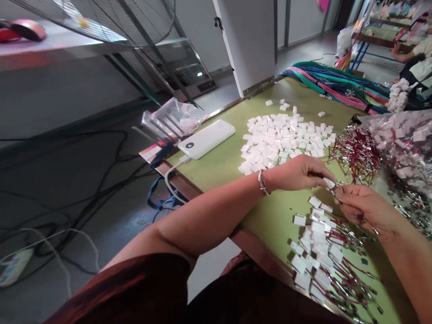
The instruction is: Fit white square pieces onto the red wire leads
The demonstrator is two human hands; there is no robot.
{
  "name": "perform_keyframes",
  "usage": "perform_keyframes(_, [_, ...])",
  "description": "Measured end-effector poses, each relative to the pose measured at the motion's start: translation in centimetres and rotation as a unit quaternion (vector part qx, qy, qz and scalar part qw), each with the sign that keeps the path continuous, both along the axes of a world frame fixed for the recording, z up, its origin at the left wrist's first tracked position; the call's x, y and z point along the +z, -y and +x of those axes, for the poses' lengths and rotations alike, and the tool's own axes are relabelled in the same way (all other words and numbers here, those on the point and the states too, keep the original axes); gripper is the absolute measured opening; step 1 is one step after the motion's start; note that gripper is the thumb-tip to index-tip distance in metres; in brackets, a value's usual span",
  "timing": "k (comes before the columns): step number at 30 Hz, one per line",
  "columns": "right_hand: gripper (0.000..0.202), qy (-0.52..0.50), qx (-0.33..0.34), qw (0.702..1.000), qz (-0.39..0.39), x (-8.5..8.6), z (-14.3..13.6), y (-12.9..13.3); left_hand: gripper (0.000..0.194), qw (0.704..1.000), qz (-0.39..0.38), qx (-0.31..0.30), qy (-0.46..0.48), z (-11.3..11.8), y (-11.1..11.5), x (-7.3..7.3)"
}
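Between thumb and fingers my left hand (300,173) pinches a small white plastic connector housing (328,183). Right beside it, my right hand (366,204) is closed on a short wire lead with a metal terminal at the housing; whether the terminal sits inside is too small to tell. Beyond my left hand lies a heap of loose white housings (280,137). A bundle of short red wires with metal terminals (357,150) lies past my right hand. Below both hands, housings with red leads attached (319,243) form a pile near the table's front edge.
A white power bank (207,139) with a cable sits at the left edge of the green table (216,168). Long coloured wires (337,83) lie at the back. A plastic bag of housings (405,139) stands right. Another person's hand (400,53) shows far right.
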State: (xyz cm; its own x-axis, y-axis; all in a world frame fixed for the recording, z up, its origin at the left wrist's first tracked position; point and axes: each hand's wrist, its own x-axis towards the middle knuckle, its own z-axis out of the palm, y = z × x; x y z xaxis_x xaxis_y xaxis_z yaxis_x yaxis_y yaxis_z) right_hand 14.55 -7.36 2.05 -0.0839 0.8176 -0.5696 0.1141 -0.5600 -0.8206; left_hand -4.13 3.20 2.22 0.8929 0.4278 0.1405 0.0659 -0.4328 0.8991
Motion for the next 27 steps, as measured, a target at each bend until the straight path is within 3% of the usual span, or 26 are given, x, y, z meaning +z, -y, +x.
perform_keyframes(2, [0.043, 0.010, -0.002, 1.000, 0.016, -0.2, -0.1, 0.1, 0.015, 1.000, -0.011, -0.013, -0.002, 0.1, 0.0, -0.3])
perform_keyframes(5, [0.042, 0.082, -0.024, 0.992, 0.093, -0.3, -0.6, 0.5, 0.018, 0.996, -0.085, 0.020, -0.027, 0.4, 0.2, -1.0])
perform_keyframes(9, [0.035, 0.208, -0.018, 0.957, 0.201, -0.6, -1.3, 0.6, 0.025, 0.978, -0.199, 0.062, -0.030, 0.9, 0.8, -1.8])
perform_keyframes(12, [0.032, 0.263, -0.017, 0.937, 0.230, -0.9, -1.3, 0.5, 0.025, 0.974, -0.209, 0.078, -0.038, 1.2, 1.1, -1.6])
perform_keyframes(14, [0.033, 0.268, -0.006, 0.934, 0.235, -1.0, -1.1, 0.4, 0.027, 0.981, -0.173, 0.064, -0.055, 1.0, 0.7, -1.0])
perform_keyframes(16, [0.033, 0.278, 0.018, 0.929, 0.245, -1.1, -0.8, 0.6, 0.030, 0.992, -0.090, 0.070, -0.060, 0.0, -0.2, 0.1])
perform_keyframes(18, [0.030, 0.299, 0.058, 0.918, 0.256, -1.0, -0.6, 1.0, 0.031, 0.984, 0.033, 0.166, -0.047, -1.5, -1.7, 1.0])
perform_keyframes(20, [0.029, 0.298, 0.132, 0.912, 0.248, -0.9, -0.4, 1.5, 0.022, 0.941, 0.137, 0.293, -0.096, -3.1, -3.2, 1.6])
perform_keyframes(22, [0.031, 0.284, 0.197, 0.911, 0.225, -0.8, 0.1, 1.8, 0.028, 0.900, 0.197, 0.338, -0.192, -4.3, -4.2, 1.7])
perform_keyframes(24, [0.032, 0.300, 0.182, 0.910, 0.218, -0.6, 1.0, 1.7, 0.033, 0.875, 0.221, 0.324, -0.284, -4.6, -4.4, 1.3])
perform_keyframes(27, [0.033, 0.377, 0.098, 0.892, 0.229, -0.6, 2.4, 1.0, 0.030, 0.845, 0.250, 0.280, -0.381, -3.6, -3.6, 0.6])
